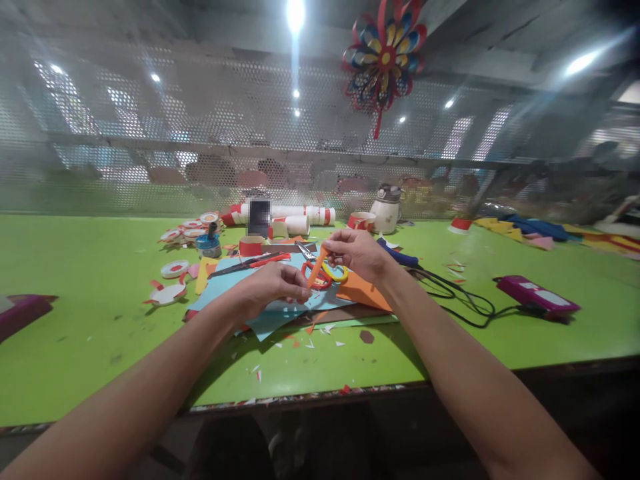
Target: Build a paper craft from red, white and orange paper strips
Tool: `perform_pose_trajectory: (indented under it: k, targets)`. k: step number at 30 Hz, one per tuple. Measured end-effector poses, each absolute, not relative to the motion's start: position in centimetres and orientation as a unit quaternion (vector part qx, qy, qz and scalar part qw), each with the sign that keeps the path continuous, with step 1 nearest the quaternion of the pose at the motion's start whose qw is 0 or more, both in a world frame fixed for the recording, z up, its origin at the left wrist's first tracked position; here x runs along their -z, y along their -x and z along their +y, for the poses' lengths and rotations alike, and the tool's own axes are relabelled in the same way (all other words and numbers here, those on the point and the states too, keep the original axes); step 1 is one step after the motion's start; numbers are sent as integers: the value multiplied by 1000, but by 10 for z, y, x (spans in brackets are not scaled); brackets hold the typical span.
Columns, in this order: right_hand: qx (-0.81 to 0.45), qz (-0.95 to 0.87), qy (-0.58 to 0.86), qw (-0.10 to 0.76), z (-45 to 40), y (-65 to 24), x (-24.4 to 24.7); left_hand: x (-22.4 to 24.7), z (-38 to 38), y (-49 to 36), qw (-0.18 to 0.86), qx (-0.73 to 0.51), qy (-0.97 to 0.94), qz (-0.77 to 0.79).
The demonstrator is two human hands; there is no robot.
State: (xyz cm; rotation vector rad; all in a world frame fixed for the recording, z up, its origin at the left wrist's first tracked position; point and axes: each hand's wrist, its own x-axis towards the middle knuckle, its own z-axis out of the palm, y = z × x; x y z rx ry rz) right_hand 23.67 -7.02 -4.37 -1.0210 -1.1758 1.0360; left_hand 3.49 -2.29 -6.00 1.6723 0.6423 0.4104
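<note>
Between my two hands stretches a narrow orange paper strip (pixel 316 268). My left hand (pixel 277 285) pinches its lower end between thumb and fingers. The upper end is in the closed fingertips of my right hand (pixel 356 252). Below the strip lie scissors with red and yellow handles (pixel 336 272), partly covered by it. They rest on sheets of light blue paper (pixel 267 320). An orange paper sheet (pixel 363 291) lies under my right wrist. Red-and-black scissors or a similar long tool (pixel 250 264) sits beyond my left hand.
Small paper scraps (pixel 310 344) litter the green table (pixel 120 360). White-and-red paper pieces (pixel 169 293) and a blue jar (pixel 208 245) stand left. A blue-handled tool (pixel 397 255) trails a black cable (pixel 470 313) to a purple box (pixel 537 295). A white jug (pixel 385 212) stands behind.
</note>
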Motion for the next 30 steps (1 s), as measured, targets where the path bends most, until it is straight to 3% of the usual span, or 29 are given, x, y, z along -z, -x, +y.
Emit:
perform_pose_trajectory:
  k: [6, 11, 17, 25, 30]
  targets:
    - [-469, -498, 408, 605, -72, -242, 40, 51, -23, -30, 592, -174, -737, 276]
    - [-507, -507, 384, 582, -74, -238, 41, 51, -16, -27, 666, -259, -647, 264]
    - [-523, -527, 400, 537, -73, -225, 48, 58, -18, -34, 745, -223, -596, 198]
    - [-539, -543, 427, 482, -74, -215, 55, 59, -28, -39, 705, -214, -636, 229]
    - [-533, -550, 405, 500, -72, -216, 55, 62, -26, -39, 704, -222, -629, 245]
